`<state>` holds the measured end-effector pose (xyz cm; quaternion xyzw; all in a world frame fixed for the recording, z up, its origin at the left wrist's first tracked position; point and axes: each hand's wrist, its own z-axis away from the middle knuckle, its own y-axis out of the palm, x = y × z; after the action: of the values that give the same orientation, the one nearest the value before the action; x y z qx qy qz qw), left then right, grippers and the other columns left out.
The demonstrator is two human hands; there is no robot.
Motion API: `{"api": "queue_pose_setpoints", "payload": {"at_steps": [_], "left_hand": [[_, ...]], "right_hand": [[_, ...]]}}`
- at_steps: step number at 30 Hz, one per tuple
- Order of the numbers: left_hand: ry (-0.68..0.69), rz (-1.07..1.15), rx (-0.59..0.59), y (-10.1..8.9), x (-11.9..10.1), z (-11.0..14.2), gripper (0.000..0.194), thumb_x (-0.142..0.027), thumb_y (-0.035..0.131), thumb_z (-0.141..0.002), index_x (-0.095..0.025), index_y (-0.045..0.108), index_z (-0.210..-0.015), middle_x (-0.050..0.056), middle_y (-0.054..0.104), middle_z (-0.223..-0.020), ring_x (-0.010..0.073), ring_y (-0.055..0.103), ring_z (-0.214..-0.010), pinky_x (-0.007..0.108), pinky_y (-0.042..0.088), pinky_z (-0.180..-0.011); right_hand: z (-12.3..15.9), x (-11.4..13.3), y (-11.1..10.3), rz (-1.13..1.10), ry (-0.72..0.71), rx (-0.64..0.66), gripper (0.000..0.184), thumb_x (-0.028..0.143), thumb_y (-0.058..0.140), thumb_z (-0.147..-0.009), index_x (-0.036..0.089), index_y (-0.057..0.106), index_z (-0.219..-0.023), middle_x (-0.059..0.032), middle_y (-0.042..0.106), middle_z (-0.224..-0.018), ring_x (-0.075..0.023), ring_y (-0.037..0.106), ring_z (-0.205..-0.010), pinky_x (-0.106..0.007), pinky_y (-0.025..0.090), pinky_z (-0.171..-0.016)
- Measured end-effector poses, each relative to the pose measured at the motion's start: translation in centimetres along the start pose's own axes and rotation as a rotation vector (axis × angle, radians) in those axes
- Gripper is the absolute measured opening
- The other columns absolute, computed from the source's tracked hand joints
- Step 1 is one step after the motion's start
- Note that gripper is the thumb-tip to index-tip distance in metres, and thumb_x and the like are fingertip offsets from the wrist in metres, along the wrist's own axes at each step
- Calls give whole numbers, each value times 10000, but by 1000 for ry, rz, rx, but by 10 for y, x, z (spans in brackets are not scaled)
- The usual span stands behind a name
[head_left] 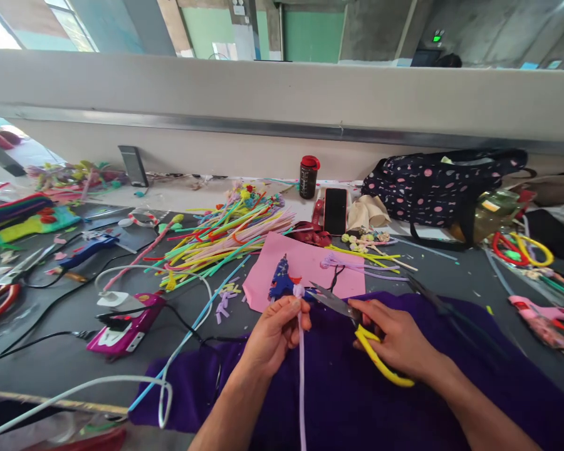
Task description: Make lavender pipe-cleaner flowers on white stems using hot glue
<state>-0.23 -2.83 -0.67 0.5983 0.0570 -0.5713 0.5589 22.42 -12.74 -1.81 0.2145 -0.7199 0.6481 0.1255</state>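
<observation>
Between the thumb and fingers of my left hand [278,327] is a lilac pipe cleaner [302,382], its stem hanging down and a small bunched lilac head at its top. My right hand [395,329] is closed round yellow-handled scissors [334,303], whose blades point left toward that lilac head without plainly touching it. Just behind my left hand, a blue glue gun [281,279] rests on a pink sheet [258,275]. Dark purple cloth [352,388] lies beneath both hands. Lilac pipe-cleaner scraps [223,304] are scattered left of the sheet.
A heap of coloured pipe cleaners [225,235] lies behind. At left sit a magenta power strip [130,332] with cables and another pair of scissors [9,285]. Toward the back stand a bottle [309,178], a phone [335,211] and a patterned bag [432,188]. A pink glue gun [543,316] lies right.
</observation>
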Motion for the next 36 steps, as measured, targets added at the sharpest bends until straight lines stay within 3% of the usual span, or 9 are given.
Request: {"api": "queue_pose_setpoints", "payload": {"at_steps": [9,16,23,30,36], "left_hand": [[-7,-100,11,5,0,3,195,-323,602,-774,-134,609,-727,-1,605,-553,18,389,-349,147,209,-349],[2,-188,33,7,6,2,206,-331,592,-785,-134,623,-730,2,618,-567,15,405,-357,145,234,-359],[-4,-210,85,8,9,1,223,-344,595,-776,-127,626,-734,11,623,-571,23,414,-366,147,241,-356],[-42,-189,92,10,9,5,247,-362,617,-752,-116,626,-726,23,628,-577,33,416,-372,150,250,-353],[-43,-172,128,10,12,7,272,-378,620,-743,-107,640,-737,27,633,-589,29,418,-378,152,247,-356]], "right_hand": [[41,-52,-20,367,144,20,544,423,557,-780,264,444,-1287,-60,629,-1044,-218,635,-845,-310,500,-684],[26,-64,-20,439,233,37,545,387,529,-773,244,435,-1290,-67,635,-1094,-242,633,-899,-354,502,-737],[17,-60,-25,502,185,157,574,359,524,-773,249,402,-1323,-81,621,-1115,-276,578,-1021,-386,466,-811],[21,-59,-23,595,131,136,517,368,518,-797,240,450,-1293,-98,643,-1074,-280,640,-890,-399,502,-730],[23,-79,-22,616,58,121,504,357,522,-795,279,458,-1289,-72,645,-1092,-281,647,-898,-387,524,-691]]}}
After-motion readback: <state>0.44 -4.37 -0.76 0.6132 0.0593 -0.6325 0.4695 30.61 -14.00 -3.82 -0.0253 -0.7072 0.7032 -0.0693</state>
